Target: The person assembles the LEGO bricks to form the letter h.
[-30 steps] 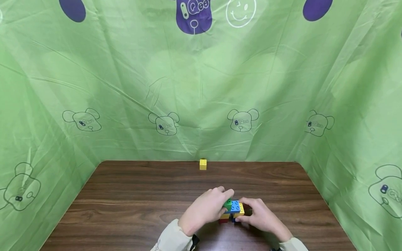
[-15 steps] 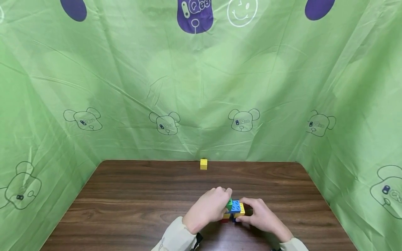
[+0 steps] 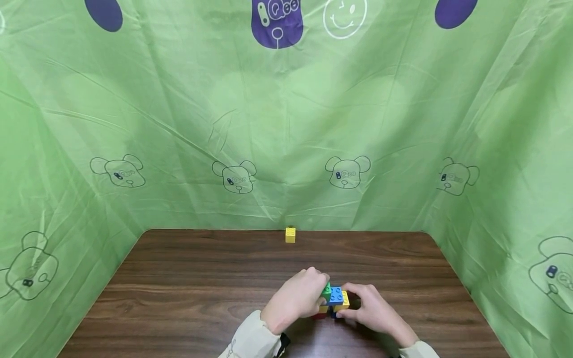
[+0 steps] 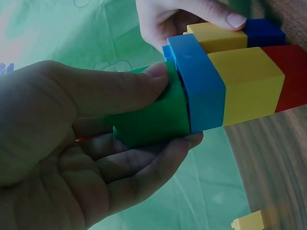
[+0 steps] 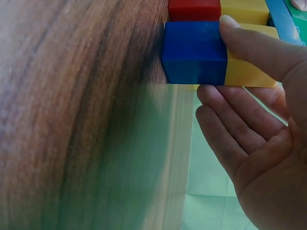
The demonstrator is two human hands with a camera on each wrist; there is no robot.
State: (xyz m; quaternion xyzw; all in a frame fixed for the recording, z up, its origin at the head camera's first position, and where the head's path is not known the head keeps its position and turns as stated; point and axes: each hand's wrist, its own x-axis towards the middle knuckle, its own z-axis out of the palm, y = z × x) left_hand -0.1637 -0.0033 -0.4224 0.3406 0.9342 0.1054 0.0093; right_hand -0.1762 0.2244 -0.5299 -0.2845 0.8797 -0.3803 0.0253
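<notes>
My left hand (image 3: 294, 301) grips a green brick (image 4: 153, 115), thumb on one side and fingers on the other. The green brick sits against the studded side of a light blue brick (image 4: 204, 88), with a thin dark line between them. This blue brick bridges two short columns. One column is a yellow brick (image 4: 247, 76) on a red brick (image 4: 295, 79); the other is a second yellow brick (image 4: 218, 40) on a dark blue brick (image 5: 194, 55). With thumb and fingers, my right hand (image 3: 375, 308) pinches the second column around its yellow brick, the thumb tip at the seam.
A single yellow brick (image 3: 290, 235) stands at the far edge of the brown wooden table (image 3: 201, 278). Green printed cloth (image 3: 286, 124) rises behind the table and along both sides.
My left hand has shifted slightly to the right, keeping its grip on the green brick. The right hand stays almost still, and the lone yellow brick remains in place.
</notes>
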